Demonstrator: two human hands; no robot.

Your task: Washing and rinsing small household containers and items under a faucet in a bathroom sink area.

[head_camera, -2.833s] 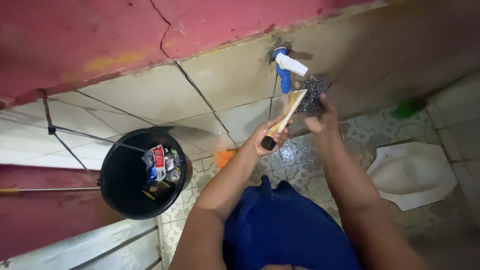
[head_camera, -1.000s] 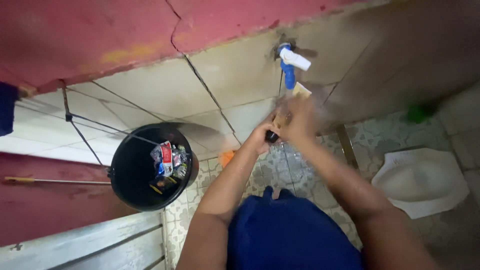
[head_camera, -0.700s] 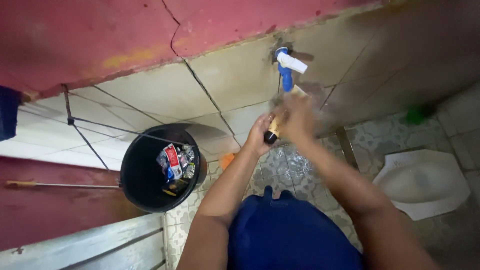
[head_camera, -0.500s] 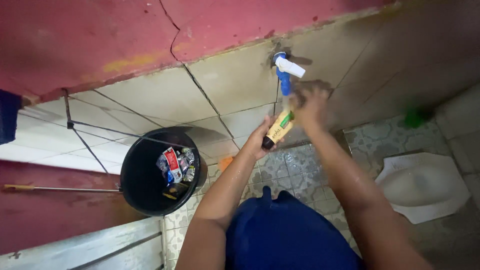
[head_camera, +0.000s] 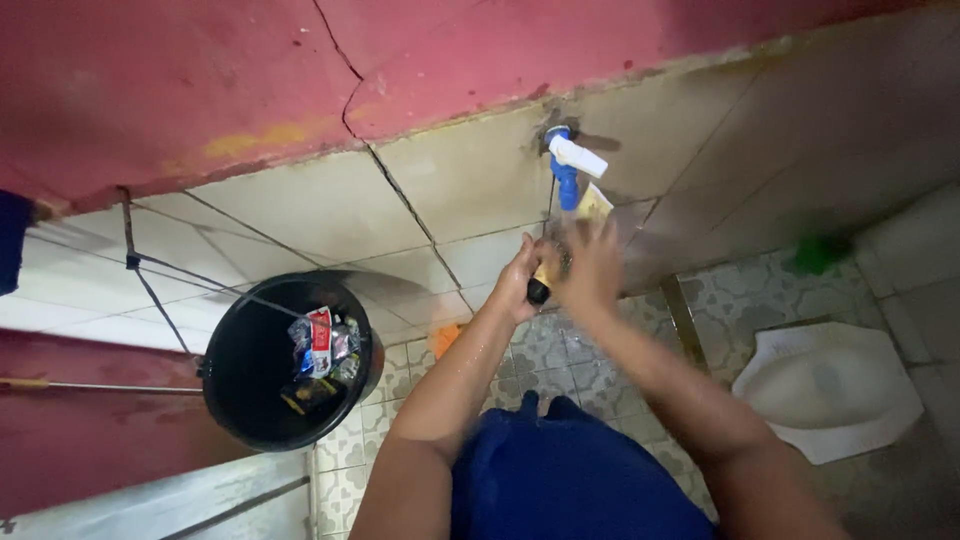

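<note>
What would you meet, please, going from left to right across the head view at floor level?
Black bucket of rubbish → orange object on the floor → left hand → right hand → white squat toilet pan.

The blurred right hand [head_camera: 592, 268] hides most of the tube [head_camera: 592, 203].

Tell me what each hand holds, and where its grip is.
Left hand grips the yellow tube near its black cap end. Right hand covers its middle; its grip is blurred.
</note>
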